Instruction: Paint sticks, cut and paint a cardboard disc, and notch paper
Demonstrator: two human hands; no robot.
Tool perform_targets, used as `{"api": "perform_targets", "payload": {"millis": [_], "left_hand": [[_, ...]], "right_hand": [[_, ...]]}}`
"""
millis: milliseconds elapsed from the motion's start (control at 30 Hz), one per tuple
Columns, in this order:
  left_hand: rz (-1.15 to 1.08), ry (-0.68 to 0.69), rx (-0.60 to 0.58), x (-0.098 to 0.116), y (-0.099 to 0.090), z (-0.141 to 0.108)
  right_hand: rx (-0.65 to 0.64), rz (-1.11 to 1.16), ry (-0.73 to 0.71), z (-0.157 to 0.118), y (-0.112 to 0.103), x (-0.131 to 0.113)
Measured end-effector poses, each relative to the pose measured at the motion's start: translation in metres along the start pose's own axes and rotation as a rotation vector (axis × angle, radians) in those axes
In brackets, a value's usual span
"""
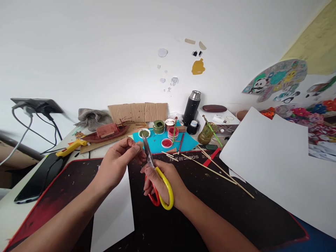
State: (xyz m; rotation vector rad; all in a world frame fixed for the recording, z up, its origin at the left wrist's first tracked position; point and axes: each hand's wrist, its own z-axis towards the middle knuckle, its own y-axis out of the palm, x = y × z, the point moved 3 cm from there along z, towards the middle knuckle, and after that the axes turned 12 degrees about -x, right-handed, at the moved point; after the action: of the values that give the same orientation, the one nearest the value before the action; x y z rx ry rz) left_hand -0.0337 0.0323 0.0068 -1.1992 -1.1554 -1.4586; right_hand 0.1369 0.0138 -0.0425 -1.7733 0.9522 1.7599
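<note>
My right hand is closed round a pair of scissors with one yellow and one red handle loop. Their metal blades point up and away, close beside the fingertips of my left hand. Thumb and fingers of that left hand are pinched together; whatever they hold is too small to make out. Below my hands a white sheet of paper lies on the black desk mat. Thin wooden sticks and a red strip rest on the mat to the right.
Paint jars stand on blue paper behind my hands. A reddish model boat and a yellow glue gun are at left, near a phone. A black flask stands behind; large white sheets lie right.
</note>
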Motion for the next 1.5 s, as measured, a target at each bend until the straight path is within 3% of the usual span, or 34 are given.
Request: {"api": "perform_targets", "payload": {"millis": [200,600,833,1500], "left_hand": [[0.004,0.004,0.006,0.0,-0.002,0.0],[-0.01,0.015,-0.019,-0.004,-0.004,0.0],[0.008,0.025,-0.028,-0.002,-0.002,0.001],[0.035,0.015,-0.105,0.001,-0.002,-0.001]], "right_hand": [[-0.053,0.183,0.009,0.001,0.004,-0.013],[-0.138,0.078,-0.071,-0.001,0.001,-0.007],[-0.004,-0.101,-0.037,-0.003,-0.002,-0.009],[0.019,-0.281,-0.054,-0.008,-0.005,-0.014]]}}
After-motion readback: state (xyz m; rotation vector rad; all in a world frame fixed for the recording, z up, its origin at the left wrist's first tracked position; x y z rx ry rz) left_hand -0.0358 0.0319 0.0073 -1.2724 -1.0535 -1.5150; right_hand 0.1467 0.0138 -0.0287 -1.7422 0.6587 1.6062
